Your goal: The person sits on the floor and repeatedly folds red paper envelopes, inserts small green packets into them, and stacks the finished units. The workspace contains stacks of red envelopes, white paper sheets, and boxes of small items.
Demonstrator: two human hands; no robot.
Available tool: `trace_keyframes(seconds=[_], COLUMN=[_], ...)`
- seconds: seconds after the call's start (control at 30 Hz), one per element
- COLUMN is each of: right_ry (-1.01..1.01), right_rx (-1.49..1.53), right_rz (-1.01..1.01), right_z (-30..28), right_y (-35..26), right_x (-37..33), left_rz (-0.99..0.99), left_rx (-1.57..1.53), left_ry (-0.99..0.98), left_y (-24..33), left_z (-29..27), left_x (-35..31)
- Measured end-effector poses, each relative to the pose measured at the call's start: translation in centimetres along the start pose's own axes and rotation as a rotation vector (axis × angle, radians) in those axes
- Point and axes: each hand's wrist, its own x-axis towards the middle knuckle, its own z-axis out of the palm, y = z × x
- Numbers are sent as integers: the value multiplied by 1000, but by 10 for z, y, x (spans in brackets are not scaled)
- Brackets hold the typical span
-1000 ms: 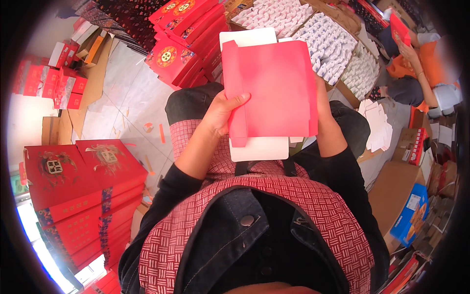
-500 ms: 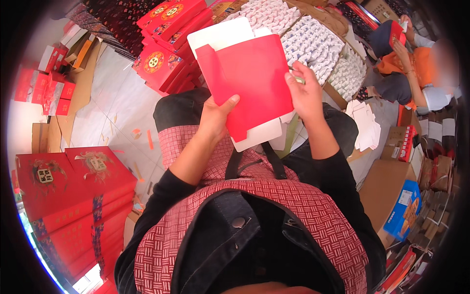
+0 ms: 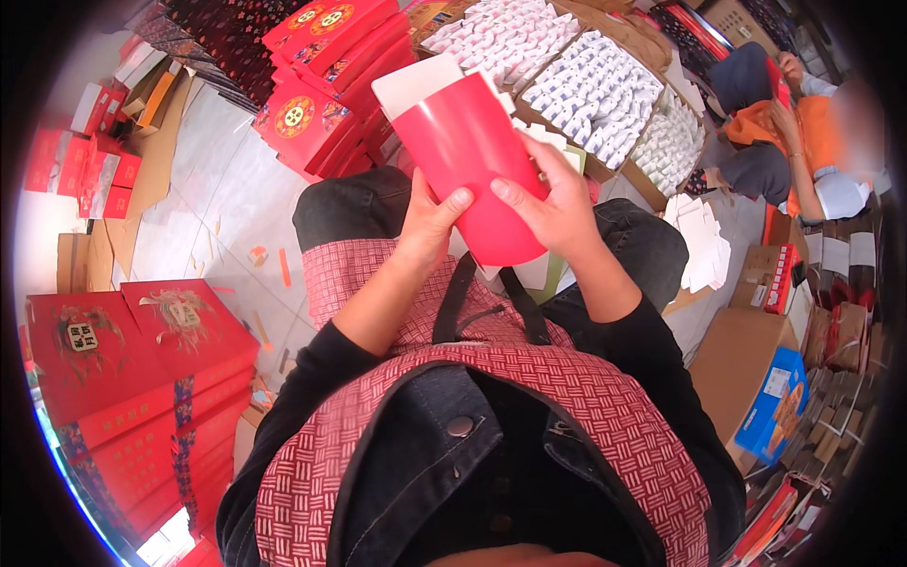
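Between both hands, above my lap, is a red folding carton (image 3: 468, 142) with a white inner side, bowed into a curve. A white flap sticks out at its upper left end. My left hand (image 3: 430, 222) grips the carton's lower left edge, thumb on the red face. My right hand (image 3: 556, 194) is closed round the right side, its thumb pressed on the front and its fingers partly hidden behind. Under the carton, white and pale green pieces (image 3: 557, 274) show between my knees.
Stacked red gift boxes (image 3: 302, 118) stand ahead on the left, beside cartons of small white packets (image 3: 595, 94). Large red boxes (image 3: 94, 359) fill the lower left. White card pieces (image 3: 699, 241) lie right of my knee. At far right, a person in an orange apron (image 3: 798, 132) holds something red.
The carton has gone from flat to bowed, and its top has tilted left. My right hand has moved down and inward, bringing its thumb onto the red face.
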Motion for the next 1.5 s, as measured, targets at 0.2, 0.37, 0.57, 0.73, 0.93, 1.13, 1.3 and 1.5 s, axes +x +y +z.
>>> trace_keyframes(seconds=[0.2, 0.37, 0.57, 0.73, 0.93, 1.13, 1.3, 1.5], right_ry=[2, 39, 36, 111, 94, -127, -453, -627], right_rx=[136, 93, 301, 114, 25, -183, -299, -10], right_rz=[179, 135, 310, 256, 150, -32, -145, 127], right_z=[28, 24, 2, 14, 18, -18, -20, -29], right_y=[26, 28, 20, 49, 54, 0, -23, -20], right_x=[-18, -13, 3, -9, -14, 1, -13, -22], left_rz=[-18, 44, -116, -68, 42, 743, 409, 70], left_rx=[-3, 90, -191, -50, 103, 1103, 1266, 1051], left_ry=[46, 217, 286, 365, 388, 265, -426, -520], left_y=[10, 0, 3, -2, -10, 39, 85, 80], left_z=[15, 14, 8, 6, 1, -8, 13, 5], left_x=[-9, -11, -11, -10, -10, -5, -14, -34])
